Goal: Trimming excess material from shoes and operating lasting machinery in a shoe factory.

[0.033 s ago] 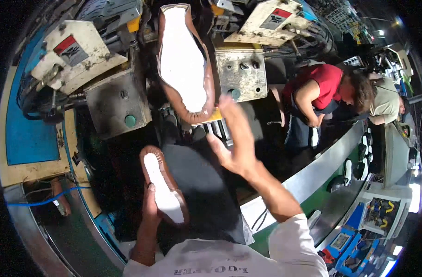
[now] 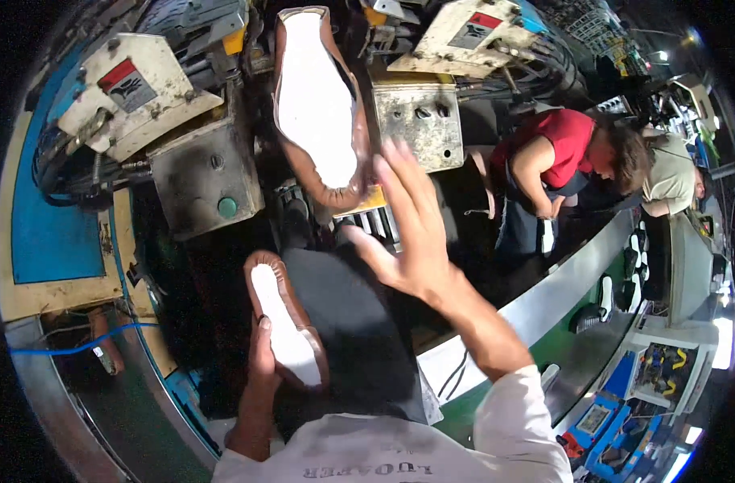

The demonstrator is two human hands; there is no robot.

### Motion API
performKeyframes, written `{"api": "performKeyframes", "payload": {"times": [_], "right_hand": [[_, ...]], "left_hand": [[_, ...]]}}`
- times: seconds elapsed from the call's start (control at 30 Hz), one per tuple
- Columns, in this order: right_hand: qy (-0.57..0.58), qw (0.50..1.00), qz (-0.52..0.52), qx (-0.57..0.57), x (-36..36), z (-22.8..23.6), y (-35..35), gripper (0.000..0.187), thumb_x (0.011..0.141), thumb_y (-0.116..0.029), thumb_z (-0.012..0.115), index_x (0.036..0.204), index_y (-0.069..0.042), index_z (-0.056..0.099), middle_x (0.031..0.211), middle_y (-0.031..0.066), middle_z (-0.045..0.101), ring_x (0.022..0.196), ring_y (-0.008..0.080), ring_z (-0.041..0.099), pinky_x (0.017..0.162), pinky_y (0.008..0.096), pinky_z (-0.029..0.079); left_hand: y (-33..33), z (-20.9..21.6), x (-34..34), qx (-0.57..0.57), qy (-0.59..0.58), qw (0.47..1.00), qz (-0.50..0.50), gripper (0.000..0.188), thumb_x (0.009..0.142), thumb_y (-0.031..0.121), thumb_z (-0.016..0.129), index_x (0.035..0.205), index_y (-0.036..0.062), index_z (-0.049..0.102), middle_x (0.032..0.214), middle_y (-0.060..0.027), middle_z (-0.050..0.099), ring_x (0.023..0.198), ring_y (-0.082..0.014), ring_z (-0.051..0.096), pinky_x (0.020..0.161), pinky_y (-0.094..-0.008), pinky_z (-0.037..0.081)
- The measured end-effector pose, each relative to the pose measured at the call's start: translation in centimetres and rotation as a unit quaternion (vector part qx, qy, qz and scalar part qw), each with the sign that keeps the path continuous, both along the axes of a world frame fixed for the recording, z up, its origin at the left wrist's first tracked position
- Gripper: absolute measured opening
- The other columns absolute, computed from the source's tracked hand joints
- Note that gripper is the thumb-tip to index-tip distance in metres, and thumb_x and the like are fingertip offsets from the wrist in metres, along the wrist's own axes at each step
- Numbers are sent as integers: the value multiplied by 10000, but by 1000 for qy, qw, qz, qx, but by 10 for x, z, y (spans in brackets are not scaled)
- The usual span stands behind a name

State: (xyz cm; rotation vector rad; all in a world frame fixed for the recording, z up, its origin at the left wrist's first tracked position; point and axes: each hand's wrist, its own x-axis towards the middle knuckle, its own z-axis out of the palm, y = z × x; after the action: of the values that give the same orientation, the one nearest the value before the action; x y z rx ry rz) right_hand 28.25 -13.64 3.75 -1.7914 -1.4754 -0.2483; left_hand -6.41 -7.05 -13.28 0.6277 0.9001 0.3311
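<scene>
A brown shoe upper with a white insole [image 2: 319, 105] sits sole-up on the machine at top centre. My right hand [image 2: 411, 233] is raised just below and right of it, fingers spread, holding nothing. My left hand [image 2: 263, 362] grips a second brown shoe with a white insole [image 2: 285, 326], sole-up, low at centre over my dark apron [image 2: 359, 338].
Worn grey machine housings [image 2: 202, 173] with a green button flank the mounted shoe. A control box [image 2: 420, 121] stands right of it. A green conveyor [image 2: 576, 322] carries shoes at right, where two people [image 2: 560, 161] stand. A blue panel [image 2: 53, 233] lies left.
</scene>
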Motion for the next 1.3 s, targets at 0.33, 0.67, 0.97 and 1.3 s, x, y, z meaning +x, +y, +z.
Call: {"api": "performKeyframes", "payload": {"times": [0.33,0.67,0.97,1.3], "right_hand": [[-183,964,-5,-191,10,40,61,885,821,-374,867,1594,-199,473,1651,322,312,1541,569,276,1090,575,559],[-148,978,-13,-146,72,56,145,801,843,-379,830,1568,-228,526,1572,345,419,1446,644,375,1219,640,411],[-169,982,22,-85,117,74,191,728,838,-415,847,1502,-241,604,1426,307,551,1401,644,430,1085,637,536],[-214,945,-90,-229,79,122,209,473,872,-220,798,1315,-78,709,1319,369,630,1275,651,553,902,613,636]], "left_hand": [[-15,-5,9,-3,-13,1000,6,651,1139,440,471,1633,34,342,1468,-160,560,1299,-293,590,1119,-421,489],[2,-4,21,56,26,998,-12,650,1132,459,472,1609,28,372,1421,-159,588,1267,-290,608,1090,-444,502],[19,42,48,30,46,998,-25,661,1117,512,494,1559,23,445,1348,-151,631,1200,-290,637,1043,-448,523],[29,25,30,2,72,996,-42,568,1125,471,513,1452,7,546,1235,-139,688,1106,-263,677,970,-421,549]]}}
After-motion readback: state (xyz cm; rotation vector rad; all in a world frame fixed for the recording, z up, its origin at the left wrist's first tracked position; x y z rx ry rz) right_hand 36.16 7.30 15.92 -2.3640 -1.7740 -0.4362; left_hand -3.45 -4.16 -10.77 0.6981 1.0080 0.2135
